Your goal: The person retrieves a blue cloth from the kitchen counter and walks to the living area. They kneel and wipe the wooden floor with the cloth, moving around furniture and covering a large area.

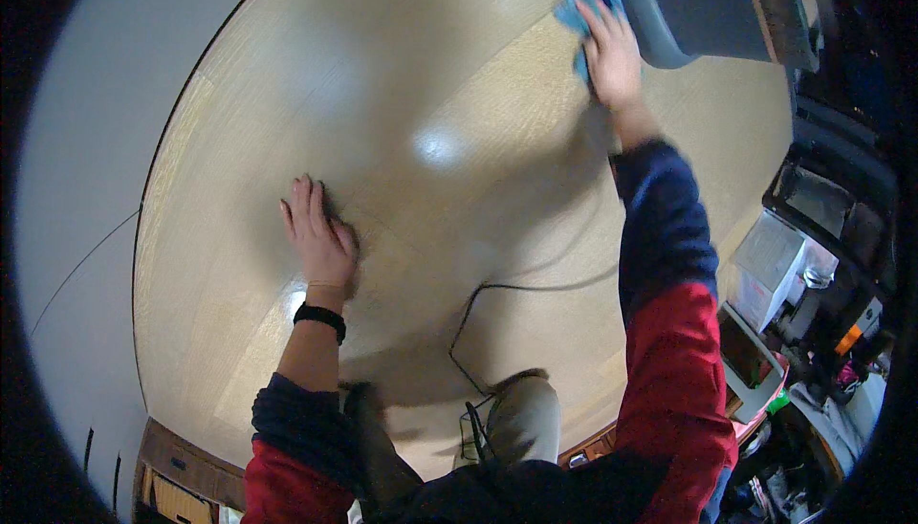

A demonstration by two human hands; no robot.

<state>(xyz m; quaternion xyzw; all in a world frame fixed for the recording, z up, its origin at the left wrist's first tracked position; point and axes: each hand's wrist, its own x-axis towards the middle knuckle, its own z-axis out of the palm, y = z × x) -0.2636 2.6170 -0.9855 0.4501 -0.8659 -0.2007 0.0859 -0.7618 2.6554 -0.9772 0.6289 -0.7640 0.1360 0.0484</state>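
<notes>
My right hand (615, 65) presses a blue cloth (574, 4) against the light wood-look floor (401, 223), close beside the base of a grey piece of furniture. Part of the cloth lies hidden under the palm and fingers. My left hand (323, 241) rests flat on the floor, lower and to the left, with its fingers a little apart and nothing in it. A black band circles the left wrist. Between my arms a thin black cable (466, 309) runs over the floor beside my knee.
Grey furniture (663, 15) stands at the upper right. Along the right side are a white box (771, 259), an open container (749, 366) and mixed clutter. A pale wall or panel (86, 165) borders the left. Wooden furniture (190, 470) is at the lower left.
</notes>
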